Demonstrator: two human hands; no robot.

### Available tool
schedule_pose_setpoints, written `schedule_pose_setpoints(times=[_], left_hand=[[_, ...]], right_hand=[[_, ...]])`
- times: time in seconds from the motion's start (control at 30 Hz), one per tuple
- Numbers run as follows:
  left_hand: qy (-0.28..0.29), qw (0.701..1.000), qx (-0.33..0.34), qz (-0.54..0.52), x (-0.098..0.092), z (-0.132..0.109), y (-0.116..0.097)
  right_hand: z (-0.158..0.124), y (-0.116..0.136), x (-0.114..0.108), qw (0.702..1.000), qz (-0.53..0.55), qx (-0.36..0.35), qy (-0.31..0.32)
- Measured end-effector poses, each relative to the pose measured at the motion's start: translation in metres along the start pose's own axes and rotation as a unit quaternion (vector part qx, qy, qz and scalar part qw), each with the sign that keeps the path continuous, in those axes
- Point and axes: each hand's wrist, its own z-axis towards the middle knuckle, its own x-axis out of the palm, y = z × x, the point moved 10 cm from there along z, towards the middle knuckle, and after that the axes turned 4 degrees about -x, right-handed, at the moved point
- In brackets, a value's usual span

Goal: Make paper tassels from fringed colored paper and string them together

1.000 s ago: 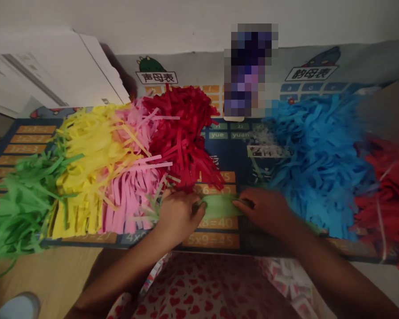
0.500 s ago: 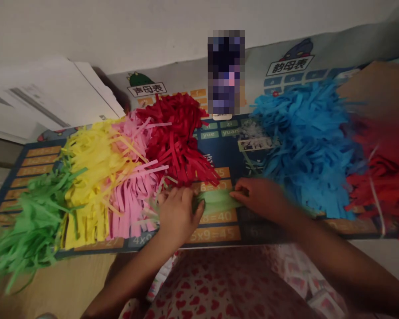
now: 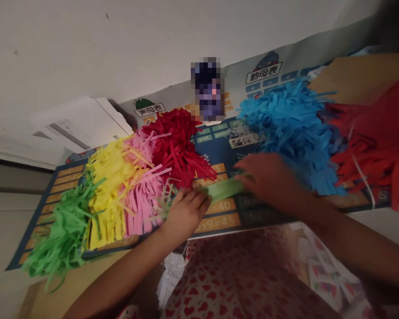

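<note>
"Two hands in view; state of each?"

"Left hand [image 3: 189, 210]: fingers curled down, closed over the left end of a pale green strip [image 3: 226, 189]. Right hand [image 3: 264, 179]: at the strip's right end, fingertips blurred; whether they pinch it, I cannot tell."

"Position of the strip?"

"Between the hands, above the near half of a printed mat [image 3: 219, 150], right end slightly farther back than the left."

"Surrounding items?"

"Left of the strip, fringed bundles side by side: crimson [image 3: 176, 148] nearest, then pink [image 3: 142, 204], yellow [image 3: 106, 190] and dark green [image 3: 61, 226], the last overhanging the mat's near edge. Right: a blue bundle [image 3: 292, 128] beyond the right hand, then a red bundle [image 3: 375, 146] with a pale cord [image 3: 362, 173] across it."
</note>
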Motion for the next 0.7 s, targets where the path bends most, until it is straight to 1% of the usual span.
schedule_pose_setpoints(times=[0.03, 0.07, 0.1, 0.13, 0.2, 0.3, 0.37, 0.47, 0.57, 0.63, 0.7], left_hand=[[0.006, 1.000, 0.005, 0.004, 0.002, 0.000, -0.001], [0.015, 1.000, 0.010, 0.004, 0.004, -0.001, -0.003], [0.022, 1.000, 0.014, 0.001, 0.006, 0.000, -0.004], [0.028, 0.999, 0.019, -0.005, 0.007, 0.000, -0.005], [0.030, 0.999, 0.020, -0.023, 0.005, 0.003, -0.007], [0.024, 0.999, -0.003, -0.044, -0.003, 0.009, -0.005], [0.019, 0.998, -0.026, -0.047, -0.006, 0.014, -0.002], [-0.006, 0.998, -0.046, -0.045, -0.009, 0.021, 0.001], [-0.037, 0.997, -0.060, -0.041, -0.007, 0.025, 0.005], [-0.048, 0.996, -0.068, -0.032, -0.005, 0.026, 0.007], [-0.061, 0.995, -0.075, -0.021, -0.004, 0.024, 0.009]], right_hand=[[-0.005, 0.025, 0.009, 0.996, 0.012, -0.080, 0.039], [-0.012, 0.044, 0.020, 0.987, 0.017, -0.138, 0.080], [-0.018, 0.055, 0.028, 0.980, 0.011, -0.166, 0.112], [-0.022, 0.059, 0.035, 0.977, -0.001, -0.171, 0.128], [-0.024, 0.061, 0.039, 0.977, -0.018, -0.169, 0.131], [-0.024, 0.072, 0.043, 0.967, -0.023, -0.220, 0.124], [-0.020, 0.076, 0.049, 0.959, -0.029, -0.249, 0.131], [-0.007, 0.070, 0.056, 0.959, -0.016, -0.243, 0.148], [0.007, 0.055, 0.055, 0.971, 0.007, -0.183, 0.152], [0.012, 0.052, 0.050, 0.978, 0.013, -0.154, 0.137], [0.010, 0.058, 0.046, 0.980, 0.020, -0.168, 0.108]])
